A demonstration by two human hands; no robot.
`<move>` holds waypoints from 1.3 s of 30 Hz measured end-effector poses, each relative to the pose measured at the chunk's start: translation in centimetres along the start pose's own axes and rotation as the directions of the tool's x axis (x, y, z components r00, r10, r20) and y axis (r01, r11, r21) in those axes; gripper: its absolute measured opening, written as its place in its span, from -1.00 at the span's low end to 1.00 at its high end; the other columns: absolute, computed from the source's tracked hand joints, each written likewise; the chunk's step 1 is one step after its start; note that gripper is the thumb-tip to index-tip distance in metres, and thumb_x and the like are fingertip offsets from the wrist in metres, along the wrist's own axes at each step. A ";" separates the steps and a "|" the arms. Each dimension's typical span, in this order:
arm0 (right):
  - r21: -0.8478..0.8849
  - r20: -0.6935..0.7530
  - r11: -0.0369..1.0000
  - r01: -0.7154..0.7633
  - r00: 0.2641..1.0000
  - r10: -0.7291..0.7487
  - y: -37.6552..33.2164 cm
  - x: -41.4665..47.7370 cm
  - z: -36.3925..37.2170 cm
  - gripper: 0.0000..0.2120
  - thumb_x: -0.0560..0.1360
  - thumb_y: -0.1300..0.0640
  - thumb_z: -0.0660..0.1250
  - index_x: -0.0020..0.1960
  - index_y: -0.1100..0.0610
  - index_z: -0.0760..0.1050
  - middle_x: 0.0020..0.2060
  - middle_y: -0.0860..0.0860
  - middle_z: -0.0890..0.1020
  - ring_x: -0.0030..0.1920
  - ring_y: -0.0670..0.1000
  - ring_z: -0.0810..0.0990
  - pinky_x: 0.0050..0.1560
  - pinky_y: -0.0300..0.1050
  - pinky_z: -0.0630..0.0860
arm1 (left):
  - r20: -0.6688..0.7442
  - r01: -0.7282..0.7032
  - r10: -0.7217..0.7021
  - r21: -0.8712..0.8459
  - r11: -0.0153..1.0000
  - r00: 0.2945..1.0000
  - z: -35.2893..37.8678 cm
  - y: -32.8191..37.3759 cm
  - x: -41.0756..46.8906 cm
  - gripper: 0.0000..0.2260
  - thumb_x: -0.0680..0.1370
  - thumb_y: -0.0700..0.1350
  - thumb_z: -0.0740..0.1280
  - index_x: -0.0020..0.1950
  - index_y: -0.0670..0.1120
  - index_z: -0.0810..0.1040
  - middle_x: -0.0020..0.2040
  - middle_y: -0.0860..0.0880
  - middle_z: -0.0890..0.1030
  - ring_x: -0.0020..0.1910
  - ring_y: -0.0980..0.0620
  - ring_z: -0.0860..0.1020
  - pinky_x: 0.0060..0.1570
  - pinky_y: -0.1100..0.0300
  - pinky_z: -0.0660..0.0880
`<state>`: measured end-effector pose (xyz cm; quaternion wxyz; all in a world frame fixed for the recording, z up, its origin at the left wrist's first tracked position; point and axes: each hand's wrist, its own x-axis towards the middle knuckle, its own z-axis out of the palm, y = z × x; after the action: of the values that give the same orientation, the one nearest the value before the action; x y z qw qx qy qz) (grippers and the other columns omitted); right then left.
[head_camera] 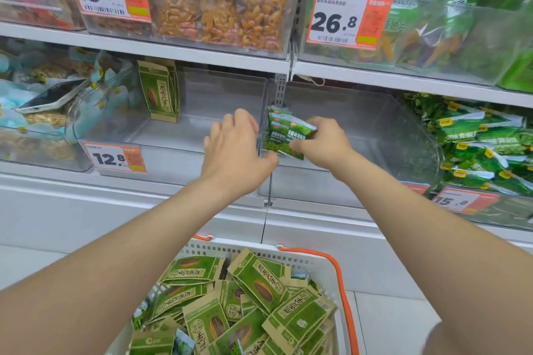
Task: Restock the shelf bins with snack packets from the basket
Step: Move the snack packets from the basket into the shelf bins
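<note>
My right hand (323, 144) grips a small bunch of glossy green pea snack packets (281, 132) at the front left corner of a clear shelf bin (360, 135). My left hand (233, 150) is beside the bunch, its thumb touching the packets' lower edge and its fingers spread. Below, a white basket (288, 256) with orange handles holds several green-and-tan seed packets (259, 288). One such seed packet (160, 89) stands upright in the clear bin (202, 124) to the left.
A phone (49, 96) lies on the packets in the far-left bin. The bin at the right (484, 147) is full of green packets. Price tags read 12.8 (114, 157), 15.8 and 26.8. Upper bins hold orange and green snacks.
</note>
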<state>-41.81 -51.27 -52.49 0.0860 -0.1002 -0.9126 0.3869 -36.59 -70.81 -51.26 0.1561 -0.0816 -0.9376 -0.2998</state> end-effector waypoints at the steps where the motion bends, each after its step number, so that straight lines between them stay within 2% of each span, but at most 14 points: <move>1: -0.048 0.050 0.998 -0.030 0.998 0.033 0.3 1.1 0.5 -0.49 0.38 0.06 0.62 0.28 0.14 0.61 0.09 0.12 0.70 0.10 0.13 0.66 -0.04 -0.14 0.47 | 0.005 -0.003 0.003 0.025 1.000 1.000 0.3 0.0 0.3 -0.58 0.46 0.14 0.45 0.16 0.02 0.34 0.15 0.00 0.47 0.22 -0.15 0.40 0.12 -0.03 0.32; 4: -0.142 0.183 0.984 -0.104 0.975 0.130 0.1 3.2 1.5 -0.23 0.31 0.05 0.70 0.44 0.22 0.50 0.31 0.16 0.62 0.18 0.15 0.66 0.16 -0.03 0.58 | 0.036 -0.025 0.020 0.133 0.991 0.999 1.1 -0.4 1.3 -0.57 0.51 0.18 0.40 0.20 -0.02 0.35 0.20 -0.03 0.50 0.25 -0.17 0.40 0.11 -0.05 0.27; 7: -0.155 0.264 0.981 -0.116 0.952 0.155 -0.6 4.4 2.8 -0.12 0.32 0.12 0.70 0.53 0.23 0.39 0.36 0.13 0.56 0.13 0.14 0.70 0.24 0.07 0.62 | 0.068 -0.077 0.065 0.196 0.978 0.996 1.7 -1.1 2.6 -0.59 0.54 0.19 0.36 0.20 -0.06 0.40 0.16 -0.07 0.58 0.23 -0.20 0.47 0.08 -0.06 0.32; 11: -0.257 0.248 0.962 -0.096 0.955 0.162 -1.8 6.6 4.0 -0.29 0.38 0.09 0.64 0.46 0.20 0.47 0.26 0.12 0.63 0.17 0.14 0.69 0.22 0.07 0.64 | 0.075 -0.139 0.122 0.280 0.950 0.990 2.5 -2.2 3.6 -0.62 0.54 0.21 0.32 0.14 -0.06 0.47 0.01 -0.09 0.65 0.17 -0.23 0.53 0.00 -0.04 0.28; 13: -0.416 0.239 0.907 -0.068 0.954 0.181 -2.9 7.1 3.8 -0.39 0.45 0.00 0.58 0.40 0.22 0.51 0.25 0.10 0.63 0.22 0.12 0.66 0.28 0.02 0.60 | 0.071 -0.142 0.128 0.271 0.952 0.989 2.8 -2.4 3.9 -0.64 0.52 0.21 0.31 0.10 -0.05 0.49 -0.04 -0.08 0.65 0.13 -0.22 0.54 -0.02 -0.02 0.26; 17: -0.527 0.168 0.847 -0.075 0.967 0.190 -3.4 7.9 4.9 -0.40 0.43 -0.07 0.59 0.34 0.21 0.52 0.22 0.07 0.62 0.19 0.07 0.65 0.26 -0.05 0.60 | 0.068 -0.159 0.147 0.247 0.956 0.987 3.2 -2.6 4.3 -0.65 0.50 0.22 0.32 0.06 -0.04 0.46 -0.08 -0.06 0.64 0.08 -0.20 0.55 -0.03 -0.01 0.25; 20: -0.511 0.138 0.844 -0.164 0.953 0.268 -3.2 8.6 5.5 -0.31 0.36 -0.07 0.63 0.34 0.21 0.48 0.27 0.10 0.56 0.22 0.08 0.62 0.25 -0.07 0.58 | 0.068 -0.173 0.162 0.242 0.955 0.985 3.3 -2.9 4.3 -0.65 0.50 0.22 0.31 0.08 -0.03 0.46 -0.05 -0.04 0.65 0.08 -0.19 0.56 -0.04 0.00 0.23; 22: -0.419 0.178 0.879 -0.227 0.929 0.325 -2.9 9.2 5.7 -0.61 0.41 0.01 0.60 0.07 0.20 0.55 0.02 0.09 0.64 0.10 0.07 0.67 0.24 -0.01 0.62 | 0.072 -0.179 0.166 0.237 0.955 0.983 3.3 -3.0 4.3 -0.65 0.51 0.22 0.30 0.10 -0.03 0.46 -0.04 -0.04 0.65 0.07 -0.19 0.56 -0.04 0.00 0.23; 24: -0.335 0.204 0.899 -0.282 0.910 0.362 -2.7 9.1 5.9 -0.74 0.48 0.12 0.55 -0.07 0.22 0.50 -0.15 0.12 0.61 -0.09 0.10 0.66 0.16 0.00 0.65 | 0.077 -0.183 0.170 0.232 0.955 0.982 3.3 -3.0 4.3 -0.65 0.51 0.22 0.30 0.09 -0.03 0.44 -0.05 -0.04 0.65 0.05 -0.19 0.56 -0.04 0.00 0.23; 27: -0.214 0.200 0.928 -0.304 0.916 0.347 -2.3 9.0 6.2 -0.70 0.44 0.19 0.57 0.05 0.25 0.53 -0.07 0.16 0.66 -0.11 0.12 0.67 0.14 0.09 0.67 | 0.080 -0.182 0.168 0.217 0.959 0.982 3.3 -3.0 4.4 -0.66 0.51 0.21 0.30 0.07 -0.03 0.43 -0.11 -0.05 0.63 0.01 -0.19 0.55 -0.02 -0.02 0.27; 31: -0.228 0.152 0.949 -0.220 0.954 0.258 -2.4 8.5 6.0 -0.49 0.39 0.14 0.60 0.26 0.23 0.50 0.14 0.15 0.65 0.15 0.16 0.67 0.23 0.10 0.63 | 0.087 -0.172 0.157 0.206 0.963 0.984 3.2 -3.0 4.3 -0.67 0.51 0.20 0.30 0.06 -0.03 0.43 -0.13 -0.04 0.61 0.00 -0.18 0.54 0.00 -0.02 0.29; 33: -0.273 0.168 0.944 -0.185 0.957 0.236 -2.1 8.1 5.8 -0.52 0.43 0.12 0.57 0.27 0.17 0.50 0.12 0.09 0.63 0.16 0.14 0.64 0.23 0.00 0.60 | 0.087 -0.169 0.154 0.204 0.964 0.984 3.2 -3.0 4.3 -0.68 0.51 0.19 0.30 0.05 -0.03 0.41 -0.14 -0.04 0.60 -0.02 -0.17 0.52 -0.02 -0.02 0.28; 35: -0.318 0.174 0.933 -0.169 0.957 0.233 -1.7 7.9 5.8 -0.58 0.44 0.09 0.55 0.24 0.15 0.54 0.10 0.08 0.66 0.11 0.13 0.65 0.13 -0.09 0.60 | 0.087 -0.162 0.147 0.202 0.966 0.985 3.1 -2.9 4.2 -0.69 0.52 0.19 0.29 0.04 -0.03 0.40 -0.15 -0.04 0.59 -0.05 -0.17 0.49 -0.02 -0.01 0.27; 39: -0.243 0.194 0.943 -0.226 0.942 0.275 -2.1 7.5 5.7 -0.52 0.35 0.12 0.62 0.18 0.18 0.52 -0.04 0.09 0.65 -0.03 0.12 0.65 -0.05 -0.07 0.59 | 0.094 -0.150 0.132 0.209 0.966 0.987 3.0 -2.7 4.0 -0.71 0.54 0.16 0.29 0.04 -0.03 0.37 -0.16 -0.05 0.57 -0.12 -0.14 0.38 -0.04 0.00 0.26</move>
<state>-50.60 -54.72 -54.29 -0.0797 -0.1804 -0.9329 0.3013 -41.79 -71.00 -53.68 0.1476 -0.1426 -0.9618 -0.1814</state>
